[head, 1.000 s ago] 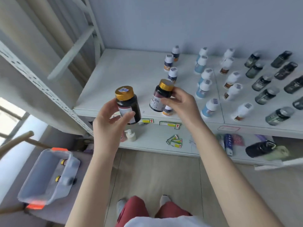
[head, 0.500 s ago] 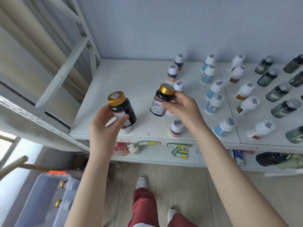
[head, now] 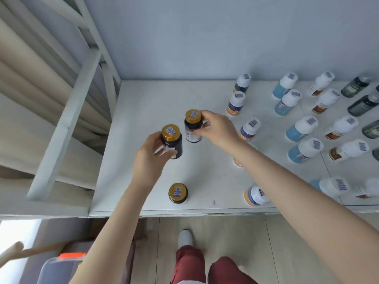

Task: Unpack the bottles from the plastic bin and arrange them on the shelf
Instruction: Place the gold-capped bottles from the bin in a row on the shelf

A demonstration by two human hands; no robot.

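While my left hand [head: 149,158] curls round the left bottle [head: 171,143] and my right hand [head: 217,131] pinches the right bottle [head: 192,128] below its gold cap, both are low over the shelf [head: 143,103]; contact with it cannot be confirmed.

Hazard 1: the two bottles are just beside each other, so a tilted set-down could knock one over.

Hazard 2: my right forearm crosses close above the white-capped bottles [head: 249,129], and a low withdrawal could topple them.

Hazard 3: the third bottle [head: 178,193] stands near the front edge beside my left forearm, where a nudge could send it off.
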